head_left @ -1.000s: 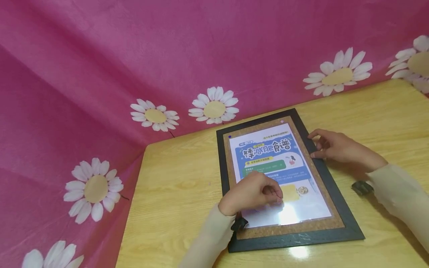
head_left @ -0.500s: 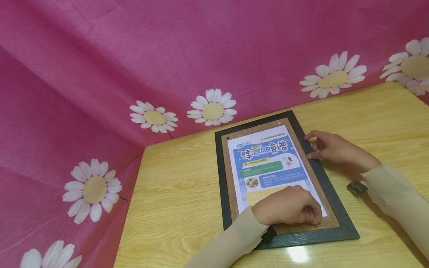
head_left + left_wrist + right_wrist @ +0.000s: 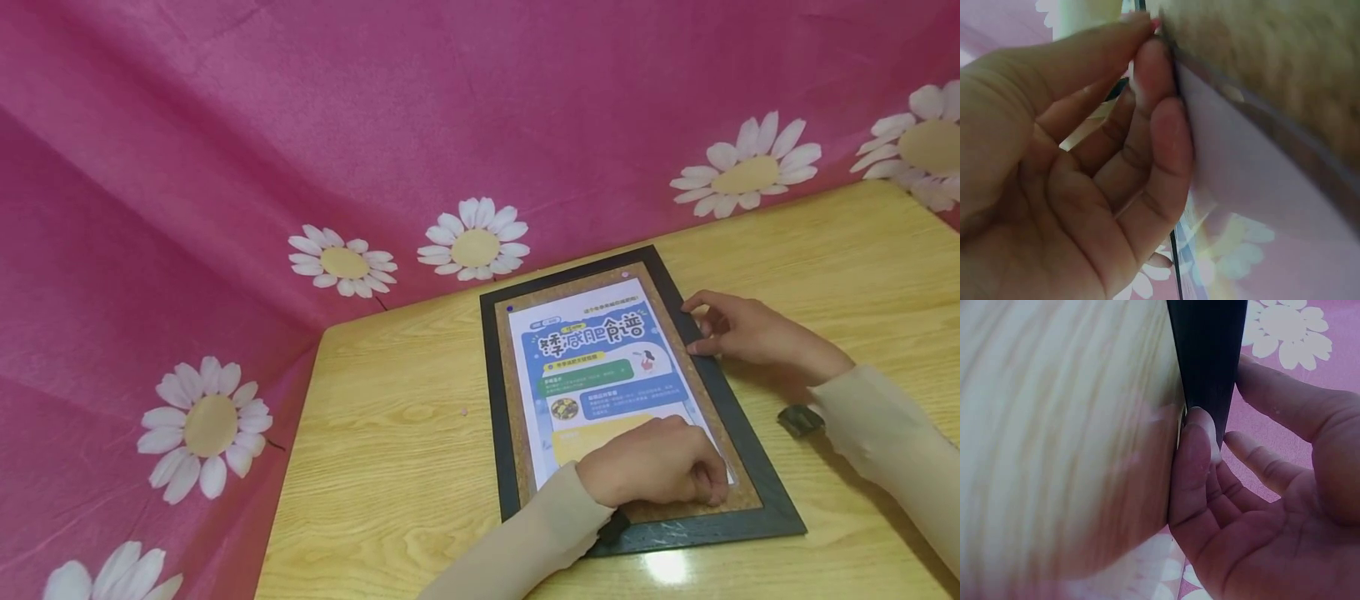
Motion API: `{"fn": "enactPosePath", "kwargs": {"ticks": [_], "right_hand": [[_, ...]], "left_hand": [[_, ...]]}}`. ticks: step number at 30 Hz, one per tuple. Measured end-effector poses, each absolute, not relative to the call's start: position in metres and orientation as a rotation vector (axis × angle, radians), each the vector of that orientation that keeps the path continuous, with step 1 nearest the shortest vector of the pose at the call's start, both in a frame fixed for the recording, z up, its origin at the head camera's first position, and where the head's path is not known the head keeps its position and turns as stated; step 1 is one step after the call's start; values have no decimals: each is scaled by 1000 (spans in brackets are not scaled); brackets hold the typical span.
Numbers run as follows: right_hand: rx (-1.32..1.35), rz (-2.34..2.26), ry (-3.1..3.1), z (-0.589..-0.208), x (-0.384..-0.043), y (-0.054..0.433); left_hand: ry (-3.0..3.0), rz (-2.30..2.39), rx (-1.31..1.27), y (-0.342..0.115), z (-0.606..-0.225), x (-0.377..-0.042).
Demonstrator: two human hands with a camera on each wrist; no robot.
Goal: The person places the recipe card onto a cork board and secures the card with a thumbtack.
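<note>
Well left of the left grip [image 3: 660, 465], a tiny pink object [image 3: 463, 411] lies on the desk [image 3: 390, 433]. Up-left from that grip, a blue pin [image 3: 510, 308] tops the poster [image 3: 592, 350], which lies partly beneath it on the corkboard [image 3: 744, 497]. The left grip pinches a mostly hidden reddish pin [image 3: 1156, 24] near the poster's lower-right corner. Above, there is a pale pink pin [image 3: 626, 274]. The right grip [image 3: 750, 333] holds the black frame [image 3: 737, 425] by its right edge.

Glossy poster [image 3: 592, 367], rough cork [image 3: 738, 497], shiny wooden table [image 3: 390, 433].
</note>
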State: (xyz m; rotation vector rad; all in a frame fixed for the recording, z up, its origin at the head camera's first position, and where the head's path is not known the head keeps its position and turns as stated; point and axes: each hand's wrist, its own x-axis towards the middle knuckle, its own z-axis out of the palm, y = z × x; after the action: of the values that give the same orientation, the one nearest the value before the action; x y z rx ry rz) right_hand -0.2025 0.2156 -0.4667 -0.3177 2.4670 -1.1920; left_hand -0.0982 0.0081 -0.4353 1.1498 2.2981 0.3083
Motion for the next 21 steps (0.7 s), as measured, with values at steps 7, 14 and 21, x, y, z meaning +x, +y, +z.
{"fn": "enactPosePath", "kwargs": {"ticks": [7,14,21], "right_hand": [[-333,-1184,2484,-464,-202,215],[-296,-1202,2436,-462,-200,213],[-378,-1140,2538,-464,-203,215]], "left_hand": [[2279,293,1093,11,-436,-98],[2263,335,1061,10,-438,-101],[2266,355,1020,11,-438,-101]]}}
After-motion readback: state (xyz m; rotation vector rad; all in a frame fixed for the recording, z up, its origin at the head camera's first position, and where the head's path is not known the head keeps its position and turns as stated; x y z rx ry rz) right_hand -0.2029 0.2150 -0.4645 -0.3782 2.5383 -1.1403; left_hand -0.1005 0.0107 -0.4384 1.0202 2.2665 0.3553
